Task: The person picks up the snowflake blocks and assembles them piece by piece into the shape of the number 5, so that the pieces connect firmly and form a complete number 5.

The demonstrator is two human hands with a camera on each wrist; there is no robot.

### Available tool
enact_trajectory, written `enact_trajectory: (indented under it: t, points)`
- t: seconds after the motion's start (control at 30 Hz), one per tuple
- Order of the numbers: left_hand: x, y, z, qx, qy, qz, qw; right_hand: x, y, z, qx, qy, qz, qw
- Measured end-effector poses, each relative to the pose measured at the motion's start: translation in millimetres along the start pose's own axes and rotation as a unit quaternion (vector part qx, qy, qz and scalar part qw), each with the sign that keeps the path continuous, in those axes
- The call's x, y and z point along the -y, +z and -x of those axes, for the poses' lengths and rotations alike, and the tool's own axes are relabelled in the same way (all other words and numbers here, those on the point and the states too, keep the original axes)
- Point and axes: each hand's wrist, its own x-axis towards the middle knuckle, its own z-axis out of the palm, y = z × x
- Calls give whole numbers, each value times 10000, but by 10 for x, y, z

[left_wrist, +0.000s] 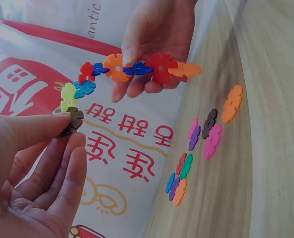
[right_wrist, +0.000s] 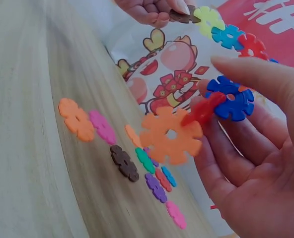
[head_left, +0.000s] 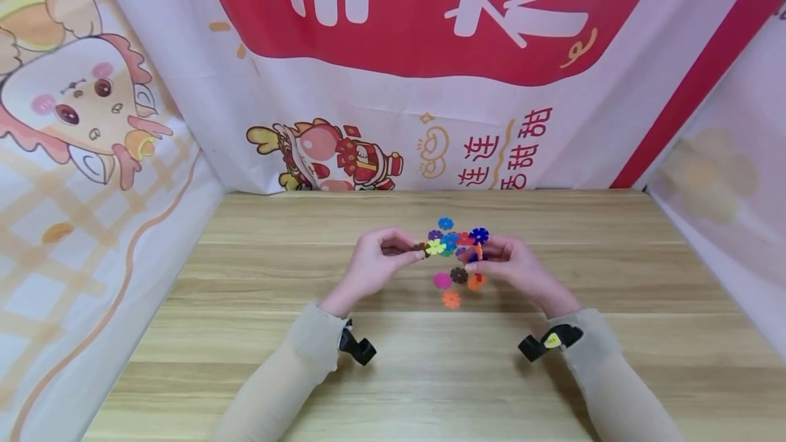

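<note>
Flower-disc chain (head_left: 464, 239), right of centre
Your left hand (head_left: 383, 258) pinches its brown disc (left_wrist: 76, 118); your curled right hand (head_left: 510, 261) grips a dark-blue disc (right_wrist: 238, 110).

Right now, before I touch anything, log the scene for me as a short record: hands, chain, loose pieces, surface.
left hand: pinches the brown end of the chain
right hand: holds the chain near its orange end
chain: held up off the table; in order brown, yellow, light blue, red, dark blue, orange, dark blue, red, orange
loose pieces: several colours, lying on the table, apart from the chain
surface: wood-grain table
</note>
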Motion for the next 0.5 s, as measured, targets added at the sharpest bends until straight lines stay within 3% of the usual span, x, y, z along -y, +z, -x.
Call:
enact_trajectory:
  t: [0.27,0.5]
  points:
    - [70,-32,63,-224,-231,26,9995,27,-67,-48,-550,258,260,9978]
    - [141,-45,119,-67,-516,-41,9986,161,-57,-146,-666,72,307,9973]
